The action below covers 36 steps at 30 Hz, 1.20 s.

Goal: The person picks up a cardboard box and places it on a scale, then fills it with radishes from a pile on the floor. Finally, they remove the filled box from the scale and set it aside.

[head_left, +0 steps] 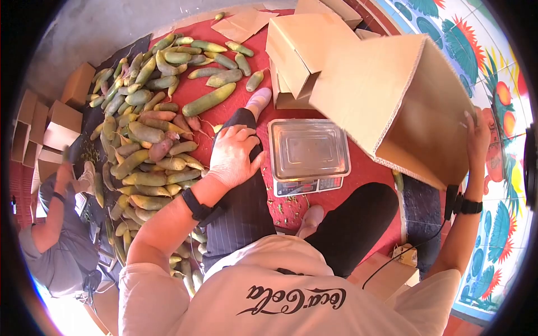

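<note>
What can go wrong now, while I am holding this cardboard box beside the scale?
The raised cardboard box, held at its edge by your right hand, reaches close to the metal pan. If it swings, it might knock the pan off the digital scale.

Some green radishes lie loose near your left foot; one could roll underfoot and make you slip.

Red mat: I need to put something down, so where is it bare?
A small bare patch of mat lies between the scale, tilted carton and right knee; another, between the upper radishes and the standing carton. The radish heap crowds the left, and scraps litter the mat below the scale.
</note>
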### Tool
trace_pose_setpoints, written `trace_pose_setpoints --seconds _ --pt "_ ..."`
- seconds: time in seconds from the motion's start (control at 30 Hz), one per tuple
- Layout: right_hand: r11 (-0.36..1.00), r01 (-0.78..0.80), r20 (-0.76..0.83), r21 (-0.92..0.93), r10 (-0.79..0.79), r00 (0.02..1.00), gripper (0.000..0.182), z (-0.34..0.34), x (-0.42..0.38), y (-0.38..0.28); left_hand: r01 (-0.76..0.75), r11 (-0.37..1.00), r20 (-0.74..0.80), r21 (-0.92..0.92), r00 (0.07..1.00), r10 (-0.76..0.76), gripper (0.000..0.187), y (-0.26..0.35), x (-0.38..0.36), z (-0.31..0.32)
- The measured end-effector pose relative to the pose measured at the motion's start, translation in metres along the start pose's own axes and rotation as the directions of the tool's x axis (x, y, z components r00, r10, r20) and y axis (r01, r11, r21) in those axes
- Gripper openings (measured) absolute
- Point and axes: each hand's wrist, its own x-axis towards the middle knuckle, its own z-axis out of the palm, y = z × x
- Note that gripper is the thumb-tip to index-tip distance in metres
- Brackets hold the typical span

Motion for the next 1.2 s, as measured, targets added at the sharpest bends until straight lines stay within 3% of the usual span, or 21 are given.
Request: trace_pose_setpoints --seconds 0.13,0.2,0.3,0.37,0.57,0.97,1.2 --pt "0.978 -0.062 0.131 0.200 0.036 0.991 0.016 0.019 -0.028 -0.012 0.002 1.000 0.013 0.018 1.000 -0.002 0.024 0.002 0.000 0.000" --pt "0.968 0.121 0.183 0.218 -0.162 0.970 0.014 0.032 -0.038 -0.032 0.010 1.000 0.009 0.030 1.000 -0.010 0.024 0.002 -0.001 0.001" --pt "0.944 0.255 0.214 0.207 -0.298 0.930 0.016 0.064 -0.047 -0.042 0.001 0.999 -0.022 0.040 1.000 0.000 0.023 0.002 0.000 0.002" --pt "0.931 0.254 0.244 0.262 -0.319 0.916 0.018 0.088 -0.051 -0.044 0.005 0.999 -0.014 0.039 1.000 -0.005 0.023 0.001 -0.003 0.003" --pt "0.915 0.155 0.394 0.372 -0.307 0.866 0.020 0.126 -0.051 -0.063 0.011 0.999 0.001 0.042 1.000 -0.011 0.022 0.001 0.000 0.003" --pt "0.888 -0.045 0.519 0.458 -0.226 0.824 0.024 0.190 -0.033 -0.064 0.009 1.000 0.009 0.020 1.000 -0.009 0.019 0.000 0.003 0.004" --pt "0.932 -0.099 0.645 0.350 -0.163 0.746 0.028 0.184 -0.022 -0.067 0.016 1.000 0.010 0.022 1.000 -0.017 0.021 -0.001 0.004 0.006"
